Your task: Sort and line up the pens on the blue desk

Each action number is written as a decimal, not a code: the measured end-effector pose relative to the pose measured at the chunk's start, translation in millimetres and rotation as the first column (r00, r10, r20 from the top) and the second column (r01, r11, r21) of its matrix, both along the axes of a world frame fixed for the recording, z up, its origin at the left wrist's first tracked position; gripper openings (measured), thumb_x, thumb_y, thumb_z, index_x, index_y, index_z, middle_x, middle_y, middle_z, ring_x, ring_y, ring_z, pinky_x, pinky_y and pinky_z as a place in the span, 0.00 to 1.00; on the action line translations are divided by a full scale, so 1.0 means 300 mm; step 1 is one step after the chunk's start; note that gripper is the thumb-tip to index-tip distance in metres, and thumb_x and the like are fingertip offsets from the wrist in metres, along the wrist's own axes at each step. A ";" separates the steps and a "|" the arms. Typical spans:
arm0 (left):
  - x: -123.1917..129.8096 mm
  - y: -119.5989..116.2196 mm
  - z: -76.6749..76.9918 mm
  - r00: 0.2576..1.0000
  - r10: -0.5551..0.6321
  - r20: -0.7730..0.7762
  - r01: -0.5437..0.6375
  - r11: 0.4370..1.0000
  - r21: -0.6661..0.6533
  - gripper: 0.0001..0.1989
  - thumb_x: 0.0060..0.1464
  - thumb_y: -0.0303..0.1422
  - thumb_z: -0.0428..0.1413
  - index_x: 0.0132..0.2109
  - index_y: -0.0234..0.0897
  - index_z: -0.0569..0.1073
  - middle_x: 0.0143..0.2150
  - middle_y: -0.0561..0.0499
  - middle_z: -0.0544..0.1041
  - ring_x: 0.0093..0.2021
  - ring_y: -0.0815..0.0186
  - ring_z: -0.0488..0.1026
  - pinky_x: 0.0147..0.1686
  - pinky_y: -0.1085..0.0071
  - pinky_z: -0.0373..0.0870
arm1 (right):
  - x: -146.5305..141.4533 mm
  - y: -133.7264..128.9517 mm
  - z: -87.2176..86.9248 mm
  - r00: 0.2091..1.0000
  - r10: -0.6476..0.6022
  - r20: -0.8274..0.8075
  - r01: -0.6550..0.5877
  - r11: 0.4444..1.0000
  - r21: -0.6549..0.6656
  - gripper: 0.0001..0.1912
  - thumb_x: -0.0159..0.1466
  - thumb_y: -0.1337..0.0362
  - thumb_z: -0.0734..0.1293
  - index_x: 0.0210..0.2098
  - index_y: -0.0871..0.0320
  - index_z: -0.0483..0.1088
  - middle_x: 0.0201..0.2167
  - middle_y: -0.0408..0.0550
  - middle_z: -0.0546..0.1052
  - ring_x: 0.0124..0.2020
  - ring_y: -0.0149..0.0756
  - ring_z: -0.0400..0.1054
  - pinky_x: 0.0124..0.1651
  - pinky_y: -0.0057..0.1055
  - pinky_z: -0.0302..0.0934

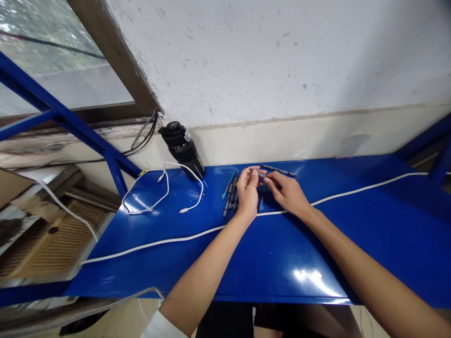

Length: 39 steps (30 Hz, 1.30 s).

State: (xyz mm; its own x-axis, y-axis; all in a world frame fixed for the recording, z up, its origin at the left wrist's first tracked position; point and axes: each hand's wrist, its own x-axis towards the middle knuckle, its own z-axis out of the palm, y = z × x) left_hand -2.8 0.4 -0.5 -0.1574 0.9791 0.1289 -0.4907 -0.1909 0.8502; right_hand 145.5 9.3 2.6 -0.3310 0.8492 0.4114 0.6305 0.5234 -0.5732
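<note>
Over the back middle of the blue table, my left hand (pixel 248 190) is closed on a dark pen (pixel 257 173). The fingertips of my right hand (pixel 287 190) pinch the right end of the same pen. Several dark and blue pens (pixel 230 195) lie in a group just left of my left hand, partly hidden by it. A blue pen (pixel 261 198) rests between my two hands. Behind my right hand, another dark pen (pixel 280 170) lies near the table's back edge.
A black bottle (pixel 185 152) stands at the back left, beside a looped white cable (pixel 168 185). A longer white cable (pixel 176 240) crosses the blue table (pixel 141 277) and passes under my arms. Blue frame posts (pixel 114 171) rise at both sides, with a wall (pixel 264 70) behind.
</note>
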 end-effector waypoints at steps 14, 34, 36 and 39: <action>0.000 0.008 -0.005 0.999 -0.035 0.039 0.035 0.999 -0.014 0.14 0.66 0.43 0.62 0.51 0.39 0.78 0.46 0.45 0.82 0.47 0.59 0.80 0.46 0.65 0.73 | -0.001 -0.001 -0.004 1.000 0.004 -0.003 -0.004 1.000 -0.026 0.15 0.79 0.51 0.59 0.55 0.52 0.67 0.34 0.46 0.80 0.29 0.42 0.74 0.33 0.34 0.57; -0.006 0.007 -0.004 0.993 -0.062 0.100 0.075 0.988 -0.136 0.14 0.64 0.42 0.64 0.51 0.39 0.80 0.42 0.48 0.78 0.42 0.64 0.75 0.39 0.71 0.70 | -0.007 -0.015 0.003 0.995 0.100 -0.013 -0.100 0.994 -0.044 0.16 0.77 0.54 0.61 0.61 0.52 0.66 0.32 0.45 0.79 0.28 0.41 0.72 0.31 0.32 0.57; -0.006 0.007 -0.006 0.993 -0.061 0.102 0.075 0.987 -0.144 0.13 0.64 0.41 0.65 0.50 0.39 0.80 0.42 0.48 0.78 0.41 0.65 0.75 0.38 0.71 0.68 | -0.008 -0.016 0.003 0.994 0.107 -0.012 -0.108 0.993 -0.046 0.16 0.77 0.55 0.61 0.60 0.52 0.66 0.30 0.43 0.77 0.27 0.40 0.71 0.31 0.32 0.56; -0.002 0.009 -0.015 0.994 -0.050 0.096 0.064 0.986 -0.152 0.13 0.62 0.41 0.66 0.48 0.39 0.80 0.41 0.49 0.77 0.41 0.65 0.74 0.40 0.71 0.67 | -0.013 -0.019 0.004 0.991 0.134 -0.004 -0.134 0.989 -0.067 0.14 0.77 0.55 0.61 0.58 0.52 0.64 0.28 0.42 0.76 0.26 0.40 0.72 0.31 0.31 0.56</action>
